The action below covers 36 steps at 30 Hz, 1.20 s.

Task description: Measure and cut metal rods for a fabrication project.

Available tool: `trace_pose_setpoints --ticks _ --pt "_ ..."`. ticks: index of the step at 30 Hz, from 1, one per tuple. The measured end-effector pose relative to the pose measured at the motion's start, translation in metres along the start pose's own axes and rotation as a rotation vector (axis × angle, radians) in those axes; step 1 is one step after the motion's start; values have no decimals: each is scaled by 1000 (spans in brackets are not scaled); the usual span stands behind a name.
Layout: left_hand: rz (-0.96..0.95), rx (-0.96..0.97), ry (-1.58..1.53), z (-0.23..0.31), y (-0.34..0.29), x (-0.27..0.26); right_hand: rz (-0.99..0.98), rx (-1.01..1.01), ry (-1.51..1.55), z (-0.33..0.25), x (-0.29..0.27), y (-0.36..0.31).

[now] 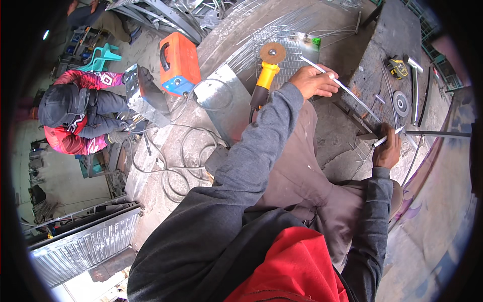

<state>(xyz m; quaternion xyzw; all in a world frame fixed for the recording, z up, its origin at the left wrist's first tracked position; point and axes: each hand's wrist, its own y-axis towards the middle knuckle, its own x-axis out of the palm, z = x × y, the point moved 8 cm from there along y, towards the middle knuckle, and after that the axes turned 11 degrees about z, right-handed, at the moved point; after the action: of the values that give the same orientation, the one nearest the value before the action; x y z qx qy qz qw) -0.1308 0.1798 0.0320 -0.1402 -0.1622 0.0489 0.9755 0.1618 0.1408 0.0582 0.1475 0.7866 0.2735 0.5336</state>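
My left hand (pixel 316 82) is closed on a thin, pale metal rod (pixel 348 91), near its upper end. The rod slants down to the right across the edge of a dark, worn steel-topped bench (pixel 380 55), and its lower end lies close to my right hand (pixel 387 150). Between the fingers of my right hand is a short white pen-like stick (pixel 380 142), partly hidden by them. A grey cutting disc (pixel 401 103), a small metal cylinder (pixel 379 98), a yellow-and-black tape measure (pixel 397 67) and a hammer (pixel 414 85) lie on the bench.
A yellow angle grinder (pixel 266 75) with a brown disc lies left of my left hand, by wire mesh (pixel 289 48). An orange welding machine (pixel 179 63) stands farther left, with cables (pixel 173 168) looped on the floor. A co-worker (pixel 75 110) sits at left, handling a metal box (pixel 146 95).
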Motion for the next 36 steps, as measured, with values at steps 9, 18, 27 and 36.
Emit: trace_pose_setpoints --ticks 9,18,27,36 --pt "-8 29 -10 -2 3 -1 3 -11 0 -1 0 0" --pt "13 18 -40 -3 3 -2 10 -21 7 -4 -1 0" --pt "-6 22 1 -5 3 -1 17 -27 -5 -1 0 -1" --pt "-10 30 -15 -4 4 2 28 -31 12 -2 0 -1"
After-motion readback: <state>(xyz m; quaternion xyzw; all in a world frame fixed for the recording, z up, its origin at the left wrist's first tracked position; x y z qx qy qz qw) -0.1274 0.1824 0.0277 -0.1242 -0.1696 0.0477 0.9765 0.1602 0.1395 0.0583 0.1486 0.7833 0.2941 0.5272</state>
